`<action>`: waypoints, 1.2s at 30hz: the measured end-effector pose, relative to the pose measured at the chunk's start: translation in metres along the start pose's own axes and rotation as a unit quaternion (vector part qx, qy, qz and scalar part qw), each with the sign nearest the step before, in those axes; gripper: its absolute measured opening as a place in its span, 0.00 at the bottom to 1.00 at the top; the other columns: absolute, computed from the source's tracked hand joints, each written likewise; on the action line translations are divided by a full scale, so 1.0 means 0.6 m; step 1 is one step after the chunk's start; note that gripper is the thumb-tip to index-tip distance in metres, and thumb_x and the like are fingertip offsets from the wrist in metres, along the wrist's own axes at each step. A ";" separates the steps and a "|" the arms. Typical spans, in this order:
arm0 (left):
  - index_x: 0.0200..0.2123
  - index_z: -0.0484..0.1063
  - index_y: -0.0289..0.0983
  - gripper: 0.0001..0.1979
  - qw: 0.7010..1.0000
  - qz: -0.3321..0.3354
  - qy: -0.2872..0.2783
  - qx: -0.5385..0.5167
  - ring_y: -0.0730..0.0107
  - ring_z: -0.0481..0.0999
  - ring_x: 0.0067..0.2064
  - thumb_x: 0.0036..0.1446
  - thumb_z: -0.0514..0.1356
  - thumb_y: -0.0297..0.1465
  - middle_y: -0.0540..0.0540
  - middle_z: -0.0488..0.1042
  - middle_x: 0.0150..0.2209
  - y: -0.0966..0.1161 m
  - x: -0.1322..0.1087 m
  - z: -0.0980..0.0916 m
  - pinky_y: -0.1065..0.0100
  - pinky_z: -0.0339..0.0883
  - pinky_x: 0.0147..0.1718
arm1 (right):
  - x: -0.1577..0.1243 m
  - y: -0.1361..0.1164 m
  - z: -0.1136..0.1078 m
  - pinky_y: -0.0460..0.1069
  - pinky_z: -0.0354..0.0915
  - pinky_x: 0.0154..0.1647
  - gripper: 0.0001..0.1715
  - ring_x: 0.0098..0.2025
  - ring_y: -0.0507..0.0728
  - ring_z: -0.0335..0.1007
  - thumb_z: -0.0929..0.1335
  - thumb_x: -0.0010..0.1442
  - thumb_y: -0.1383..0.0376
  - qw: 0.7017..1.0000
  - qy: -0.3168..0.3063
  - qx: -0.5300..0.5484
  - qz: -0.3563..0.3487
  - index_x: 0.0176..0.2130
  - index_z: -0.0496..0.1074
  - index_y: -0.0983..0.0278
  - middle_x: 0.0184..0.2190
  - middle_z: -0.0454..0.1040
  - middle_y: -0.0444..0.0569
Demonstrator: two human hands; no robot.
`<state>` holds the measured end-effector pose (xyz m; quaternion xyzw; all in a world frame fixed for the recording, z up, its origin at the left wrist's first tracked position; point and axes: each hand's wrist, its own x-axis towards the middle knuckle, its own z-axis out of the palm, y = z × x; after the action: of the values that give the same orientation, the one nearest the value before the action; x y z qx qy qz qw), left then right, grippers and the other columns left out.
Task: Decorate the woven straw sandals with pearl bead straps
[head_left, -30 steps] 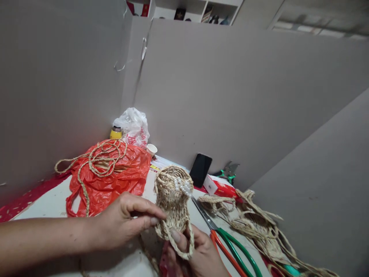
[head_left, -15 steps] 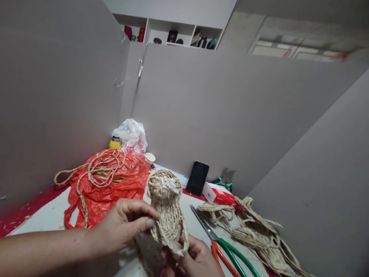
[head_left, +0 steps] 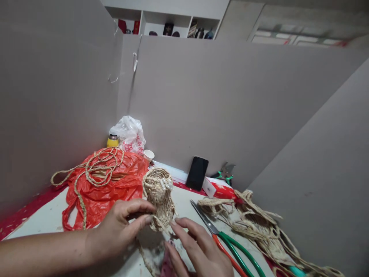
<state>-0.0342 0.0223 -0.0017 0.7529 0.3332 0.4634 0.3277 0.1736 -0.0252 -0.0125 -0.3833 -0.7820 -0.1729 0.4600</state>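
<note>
Three grey partition panels [head_left: 201, 100] box in your tabletop [head_left: 43, 221], with a shelf [head_left: 173, 23] of small items above the back one. Toward the tabletop's far left corner, a red plastic bag [head_left: 121, 181] carries a coil of braided straw cord [head_left: 98, 167]. Along the right edge lies a heap of woven straw pieces [head_left: 259, 227].

Your left hand [head_left: 121, 229] pinches a woven straw shoe [head_left: 160, 194], trimmed with pearl beads, between thumb and forefinger above the near edge. Your right hand [head_left: 201, 252], which cupped the shoe from below half a second ago, has let go. Its fingers are now spread flat and hold nothing, with one fingertip at the shoe's lower rim, so the left hand alone carries it.

Green-and-orange scissors [head_left: 230, 244] lie just right of the shoe. A black phone [head_left: 197, 173] leans on the back panel, and a paper cup [head_left: 148, 155] stands beyond the bag.
</note>
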 end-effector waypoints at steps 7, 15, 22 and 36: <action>0.38 0.75 0.36 0.07 0.995 0.062 -0.010 0.076 0.73 0.79 0.32 0.58 0.58 0.26 0.48 0.80 0.33 0.006 -0.004 0.011 0.74 0.72 0.34 | 0.006 0.006 -0.002 0.44 0.71 0.31 0.10 0.33 0.55 0.77 0.64 0.61 0.72 0.995 -0.093 0.015 -0.029 0.40 0.74 0.63 0.33 0.78 0.53; 0.42 0.73 0.37 0.09 0.989 0.109 -0.008 0.098 0.71 0.79 0.35 0.59 0.57 0.24 0.46 0.80 0.35 -0.009 -0.015 0.020 0.72 0.73 0.36 | 0.005 0.004 0.008 0.45 0.73 0.31 0.10 0.30 0.56 0.79 0.66 0.59 0.71 0.994 -0.100 0.025 -0.048 0.43 0.70 0.67 0.32 0.80 0.54; 0.46 0.71 0.40 0.14 0.990 0.093 -0.018 0.109 0.73 0.79 0.37 0.58 0.57 0.24 0.48 0.80 0.38 0.000 -0.023 0.024 0.75 0.72 0.39 | 0.014 0.001 0.005 0.43 0.69 0.24 0.09 0.22 0.54 0.77 0.63 0.61 0.72 0.995 -0.071 -0.001 -0.074 0.38 0.72 0.68 0.24 0.80 0.51; 0.52 0.68 0.43 0.17 0.990 0.025 -0.062 0.121 0.73 0.76 0.47 0.60 0.54 0.26 0.49 0.77 0.47 -0.001 -0.030 0.023 0.76 0.67 0.48 | -0.002 -0.001 0.012 0.43 0.69 0.26 0.07 0.25 0.53 0.75 0.66 0.60 0.72 0.995 -0.090 0.037 -0.030 0.38 0.73 0.64 0.27 0.78 0.48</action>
<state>-0.0277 0.0055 -0.0158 0.8223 0.3471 0.3802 0.2424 0.1695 -0.0217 -0.0174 -0.3562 -0.8372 -0.1227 0.3964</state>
